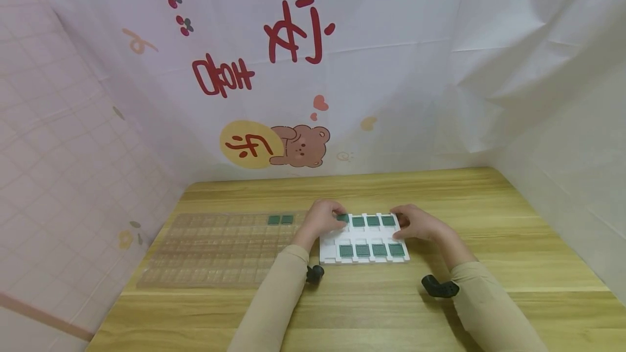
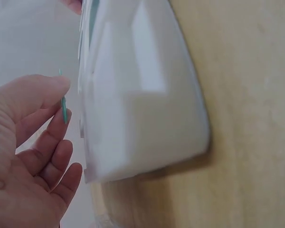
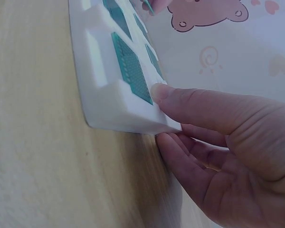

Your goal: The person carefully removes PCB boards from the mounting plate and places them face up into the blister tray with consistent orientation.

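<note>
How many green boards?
10: two boards on the clear tray, one board in the left hand, seven boards in the white tray (three far, four near). Others may be hidden.

Wood-grained table [image 1: 381, 308], white hanging sheet [image 1: 401, 69]

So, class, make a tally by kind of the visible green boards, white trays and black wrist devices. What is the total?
Green boards: 10
White tray: 1
Black wrist devices: 2
Total: 13
</note>
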Action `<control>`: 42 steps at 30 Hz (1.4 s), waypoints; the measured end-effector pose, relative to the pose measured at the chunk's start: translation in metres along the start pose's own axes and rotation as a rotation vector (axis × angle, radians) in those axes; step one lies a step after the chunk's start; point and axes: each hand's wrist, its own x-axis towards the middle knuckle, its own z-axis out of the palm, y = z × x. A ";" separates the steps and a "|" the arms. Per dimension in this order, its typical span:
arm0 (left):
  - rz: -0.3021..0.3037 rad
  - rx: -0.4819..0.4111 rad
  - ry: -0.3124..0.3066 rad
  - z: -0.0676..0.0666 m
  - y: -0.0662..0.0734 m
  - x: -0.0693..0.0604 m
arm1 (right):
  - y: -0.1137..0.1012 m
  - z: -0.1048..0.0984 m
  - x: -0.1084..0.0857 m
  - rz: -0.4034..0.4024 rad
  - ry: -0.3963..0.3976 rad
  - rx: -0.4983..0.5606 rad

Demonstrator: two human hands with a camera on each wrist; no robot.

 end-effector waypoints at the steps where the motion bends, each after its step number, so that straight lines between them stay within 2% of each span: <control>1: 0.002 -0.004 0.001 0.000 0.000 0.000 | 0.000 0.000 0.000 -0.002 -0.001 0.000; 9: -0.001 -0.036 0.024 -0.001 0.003 -0.004 | -0.001 0.000 0.000 -0.002 -0.006 0.005; 18: 0.065 -0.047 0.063 -0.009 0.011 -0.010 | 0.000 -0.001 0.000 -0.005 -0.006 0.003; 23: 0.067 -0.048 0.082 -0.013 0.014 -0.014 | 0.001 0.000 0.000 0.005 0.003 -0.003; 36: 0.068 -0.093 0.114 -0.025 0.013 -0.026 | 0.003 0.001 0.000 0.004 0.002 0.015; 42: 0.093 -0.093 0.135 -0.035 0.005 -0.030 | 0.004 0.001 0.001 0.017 -0.001 0.019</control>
